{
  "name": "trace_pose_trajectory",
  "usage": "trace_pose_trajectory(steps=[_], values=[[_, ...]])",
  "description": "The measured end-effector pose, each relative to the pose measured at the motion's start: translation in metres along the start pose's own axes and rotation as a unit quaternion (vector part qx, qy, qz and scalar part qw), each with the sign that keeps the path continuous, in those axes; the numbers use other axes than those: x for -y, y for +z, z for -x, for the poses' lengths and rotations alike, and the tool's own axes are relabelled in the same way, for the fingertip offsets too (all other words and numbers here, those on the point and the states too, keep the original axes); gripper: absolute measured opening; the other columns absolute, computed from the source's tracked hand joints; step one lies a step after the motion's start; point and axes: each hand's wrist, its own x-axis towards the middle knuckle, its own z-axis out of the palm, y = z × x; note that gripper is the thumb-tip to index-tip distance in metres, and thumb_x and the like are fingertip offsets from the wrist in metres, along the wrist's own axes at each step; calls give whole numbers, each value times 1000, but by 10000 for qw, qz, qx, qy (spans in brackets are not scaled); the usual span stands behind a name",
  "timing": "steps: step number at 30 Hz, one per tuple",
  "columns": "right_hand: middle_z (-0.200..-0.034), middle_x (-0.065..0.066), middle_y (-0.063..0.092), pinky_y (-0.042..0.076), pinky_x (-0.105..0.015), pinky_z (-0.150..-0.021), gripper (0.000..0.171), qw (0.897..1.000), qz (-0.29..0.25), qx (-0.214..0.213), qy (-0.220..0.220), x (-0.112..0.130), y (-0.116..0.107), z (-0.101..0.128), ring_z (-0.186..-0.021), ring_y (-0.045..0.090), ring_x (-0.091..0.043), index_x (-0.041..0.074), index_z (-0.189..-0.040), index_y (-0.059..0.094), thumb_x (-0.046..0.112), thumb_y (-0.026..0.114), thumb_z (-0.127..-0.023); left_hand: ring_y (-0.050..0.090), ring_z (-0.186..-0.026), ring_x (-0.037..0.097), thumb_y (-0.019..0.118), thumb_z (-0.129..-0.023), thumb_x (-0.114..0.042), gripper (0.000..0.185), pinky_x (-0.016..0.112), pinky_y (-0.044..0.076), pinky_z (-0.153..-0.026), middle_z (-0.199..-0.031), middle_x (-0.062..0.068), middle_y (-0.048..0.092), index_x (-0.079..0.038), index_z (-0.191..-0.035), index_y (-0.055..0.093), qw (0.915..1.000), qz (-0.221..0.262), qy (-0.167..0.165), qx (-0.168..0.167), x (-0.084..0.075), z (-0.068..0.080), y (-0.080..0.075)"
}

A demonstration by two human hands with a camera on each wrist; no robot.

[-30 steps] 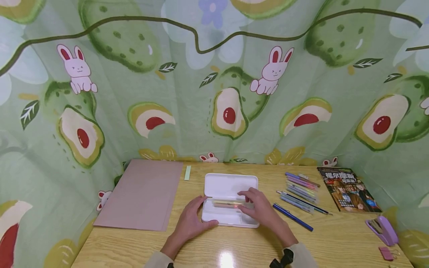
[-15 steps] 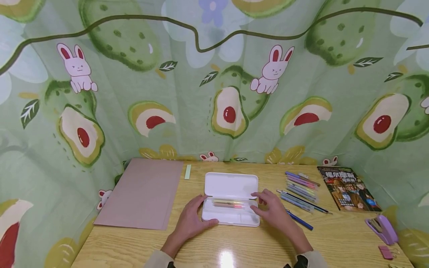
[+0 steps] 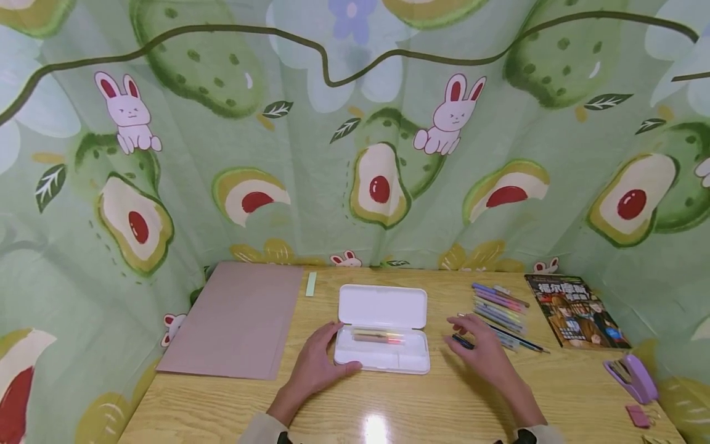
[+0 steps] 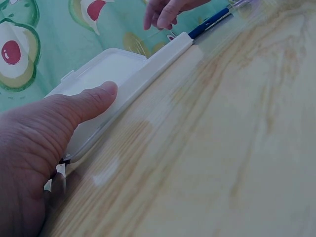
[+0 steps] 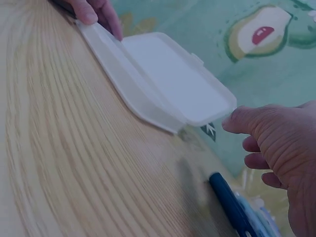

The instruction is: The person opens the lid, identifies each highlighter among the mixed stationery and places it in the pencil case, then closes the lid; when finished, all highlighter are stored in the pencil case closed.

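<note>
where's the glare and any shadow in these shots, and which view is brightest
Head view: brightest, white glare on the table near the bottom edge; left wrist view: dimmer, pale reflection below the white case; right wrist view: also dim, soft shadow left of the blue pen.

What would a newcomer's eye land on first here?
Probably the avocado-print cloth filling the background behind the table. Next, the open white pencil case in the middle, held at its left end by the left hand, while the right hand hovers near the blue pen. Then the colored pens to the right.
</note>
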Motion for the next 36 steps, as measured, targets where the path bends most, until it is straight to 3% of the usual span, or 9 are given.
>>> trace_pose_trajectory(steps=[8,20,31,36], values=[[-104,-11,71,60,-43,-73,37,9973,482,-235,504,-20,-28,12,-89,70,-31,0,-114,77,-1,88,-79,47,-144,40,82,-74,-72,98,62,42,-111,-155,15,53,-17,-151,56,10000,-40,16,-23,-1,-1,-1],[-81,-1,56,31,-35,-66,22,9869,1374,-274,794,-51,-42,27,-74,40,-17,7,-93,80,7,92,-74,47,-144,40,83,-75,-71,97,64,42,-110,-154,15,53,-17,-151,55,10000,31,28,-30,0,-1,-1],[-79,-1,49,23,-38,-69,16,9852,1452,-111,904,-55,-41,28,-74,32,-20,11,-83,76,6,90,-77,47,-144,41,83,-76,-71,97,65,42,-110,-155,15,53,-16,-151,55,10000,65,51,-55,0,0,-1],[-78,1,47,22,-38,-69,11,9847,1385,175,1040,-55,-41,28,-75,32,-20,10,-85,78,7,88,-80,46,-144,40,83,-76,-71,98,65,42,-110,-155,15,52,-16,-152,55,10000,83,28,-40,1,0,-1]])
